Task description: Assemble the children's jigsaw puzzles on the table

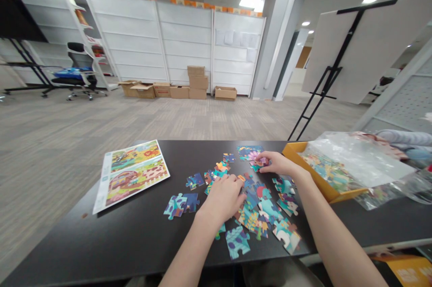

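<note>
Several colourful jigsaw pieces (263,208) lie scattered on a black table (118,233). My left hand (224,197) rests palm down on the middle of the pile, its fingers curled over pieces. My right hand (275,163) reaches further back and pinches a pink and purple piece (258,159) beside a small joined section (249,151). Two joined blue pieces (180,204) lie left of my left hand, apart from the pile.
A printed picture sheet (131,172) lies at the table's left. An orange box (324,183) with a clear plastic bag (357,161) over it sits at the right. An easel with a white board (337,66) stands behind. Cardboard boxes (197,84) line the far wall.
</note>
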A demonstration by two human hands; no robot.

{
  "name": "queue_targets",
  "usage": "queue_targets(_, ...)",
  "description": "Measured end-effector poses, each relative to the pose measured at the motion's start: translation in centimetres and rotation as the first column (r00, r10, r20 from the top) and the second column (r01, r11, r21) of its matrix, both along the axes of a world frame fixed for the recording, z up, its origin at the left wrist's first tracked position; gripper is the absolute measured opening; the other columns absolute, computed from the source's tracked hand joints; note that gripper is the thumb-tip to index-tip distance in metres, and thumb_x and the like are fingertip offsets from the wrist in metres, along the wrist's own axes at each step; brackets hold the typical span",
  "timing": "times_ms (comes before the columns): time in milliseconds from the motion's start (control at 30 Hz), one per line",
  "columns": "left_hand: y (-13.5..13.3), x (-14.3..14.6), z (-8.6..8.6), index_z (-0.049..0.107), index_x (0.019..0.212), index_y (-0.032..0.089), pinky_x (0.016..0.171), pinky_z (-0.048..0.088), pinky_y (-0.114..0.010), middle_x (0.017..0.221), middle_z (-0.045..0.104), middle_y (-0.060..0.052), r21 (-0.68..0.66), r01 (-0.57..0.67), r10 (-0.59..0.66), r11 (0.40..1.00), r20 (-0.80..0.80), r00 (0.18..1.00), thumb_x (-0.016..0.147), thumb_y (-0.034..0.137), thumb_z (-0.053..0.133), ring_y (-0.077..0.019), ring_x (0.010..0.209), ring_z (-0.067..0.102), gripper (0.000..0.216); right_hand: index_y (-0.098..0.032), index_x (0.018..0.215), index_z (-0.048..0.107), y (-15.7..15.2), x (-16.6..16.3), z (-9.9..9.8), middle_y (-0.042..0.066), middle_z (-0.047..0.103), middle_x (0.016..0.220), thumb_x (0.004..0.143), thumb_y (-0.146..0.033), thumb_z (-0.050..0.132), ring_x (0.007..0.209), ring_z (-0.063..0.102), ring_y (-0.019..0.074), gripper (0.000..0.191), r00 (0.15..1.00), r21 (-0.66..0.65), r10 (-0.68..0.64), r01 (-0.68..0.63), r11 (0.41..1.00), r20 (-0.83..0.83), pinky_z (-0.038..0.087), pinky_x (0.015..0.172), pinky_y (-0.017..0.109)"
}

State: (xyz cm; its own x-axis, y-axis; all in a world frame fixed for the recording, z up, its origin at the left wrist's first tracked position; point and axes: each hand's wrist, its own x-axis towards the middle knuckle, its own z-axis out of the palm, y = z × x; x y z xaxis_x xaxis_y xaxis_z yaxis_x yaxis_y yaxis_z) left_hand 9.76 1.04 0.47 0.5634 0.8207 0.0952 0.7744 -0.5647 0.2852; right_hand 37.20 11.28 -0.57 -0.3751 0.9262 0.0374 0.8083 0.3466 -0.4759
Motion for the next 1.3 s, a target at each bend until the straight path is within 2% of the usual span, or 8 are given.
queue_targets(367, -0.2, -0.1, 0.5, 0.068, 0.107, 0.019, 0.095, 0.048, -0.043, 0.112, 0.068, -0.012, -0.022, 0.005, -0.005, 1.000, -0.013, 1.000, 0.093, 0.032, 0.058, -0.0298, 0.109, 0.062, 0.022, -0.019, 0.088, 0.076, 0.6, 0.3, -0.7, 0.007, 0.072, 0.095, 0.074, -0.038, 0.072, 0.080, 0.062, 0.0205, 0.024, 0.999, 0.048, 0.029, -0.030, 0.998, 0.019, 0.048, 0.077, 0.031)
queue_targets(600, -0.1, 0.0, 0.6, 0.069, 0.107, 0.019, 0.094, 0.049, -0.043, 0.112, 0.068, -0.012, -0.029, 0.005, -0.005, 1.000, -0.021, 1.000, 0.093, 0.033, 0.058, -0.0299, 0.108, 0.062, 0.022, -0.020, 0.093, 0.078, 0.3, 0.0, 0.1, 0.007, 0.073, 0.097, 0.074, -0.035, 0.072, 0.079, 0.063, 0.0206, 0.026, 0.997, 0.033, 0.054, -0.055, 0.998, 0.051, 0.050, 0.077, 0.030)
queue_targets(800, 0.0, 0.0, 0.3, 0.069, 0.105, 0.018, 0.093, 0.050, -0.044, 0.111, 0.068, -0.012, -0.016, 0.014, -0.014, 1.000, -0.019, 1.000, 0.093, 0.032, 0.057, -0.0302, 0.108, 0.062, 0.021, -0.021, 0.103, 0.079, -0.1, -0.5, 0.4, 0.009, 0.074, 0.101, 0.077, -0.028, 0.069, 0.092, 0.066, 0.0254, 0.029, 0.988, 0.049, 0.104, -0.111, 0.993, 0.118, 0.050, 0.086, 0.033)
queue_targets(933, 0.1, 0.0, 0.3, 0.068, 0.104, 0.018, 0.092, 0.051, -0.043, 0.111, 0.068, -0.012, -0.011, 0.019, -0.019, 1.000, -0.018, 1.000, 0.093, 0.032, 0.057, -0.0299, 0.107, 0.062, 0.021, -0.021, 0.111, 0.078, -0.1, -0.7, 0.2, 0.010, 0.072, 0.105, 0.076, -0.019, 0.067, 0.092, 0.066, 0.0256, 0.037, 0.982, 0.054, 0.108, -0.117, 0.992, 0.153, 0.050, 0.088, 0.034)
queue_targets(1100, 0.2, -0.1, 0.0, 0.068, 0.105, 0.018, 0.092, 0.051, -0.041, 0.110, 0.068, -0.012, 0.002, 0.028, -0.028, 1.000, -0.012, 1.000, 0.094, 0.031, 0.056, -0.0289, 0.107, 0.061, 0.021, -0.020, 0.110, 0.077, 0.0, -0.6, -0.4, 0.011, 0.072, 0.105, 0.076, -0.014, 0.063, 0.098, 0.066, 0.0270, 0.037, 0.976, 0.090, 0.115, -0.133, 0.987, 0.184, 0.048, 0.093, 0.036)
queue_targets(1300, 0.2, -0.1, 0.0, 0.068, 0.105, 0.018, 0.093, 0.051, -0.041, 0.110, 0.069, -0.011, -0.006, 0.030, -0.031, 1.000, -0.015, 0.999, 0.094, 0.031, 0.056, -0.0286, 0.107, 0.062, 0.021, -0.021, 0.106, 0.078, 0.0, -0.5, -0.3, 0.009, 0.073, 0.099, 0.077, -0.014, 0.063, 0.093, 0.066, 0.0252, 0.033, 0.976, 0.093, 0.099, -0.118, 0.989, 0.193, 0.049, 0.091, 0.034)
